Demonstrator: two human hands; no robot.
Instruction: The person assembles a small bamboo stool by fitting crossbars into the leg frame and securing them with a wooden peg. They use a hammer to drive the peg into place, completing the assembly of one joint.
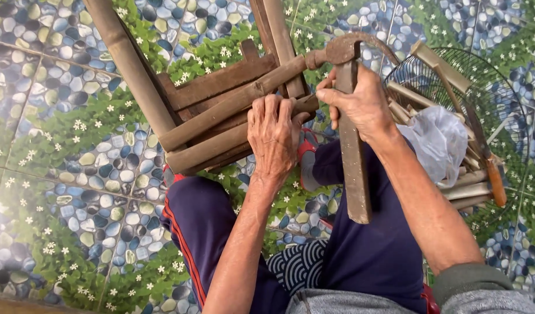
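My left hand [273, 136] grips a weathered wooden bar of a small wooden frame [221, 104] that rests on the floor in front of my knees. My right hand [360, 104] is closed around the wooden handle of an old rusty claw hammer [352, 145]. The hammer's head [343, 49] touches the end of a round wooden rail [238, 102] of the frame. The handle points down towards my lap, over dark blue trousers.
A round wire basket [453, 67] at the right holds several wooden sticks and a crumpled clear plastic bag [439, 142]. A tool with an orange handle [496, 180] lies at its edge. The floor is tiled with a pebble and leaf pattern [75, 163].
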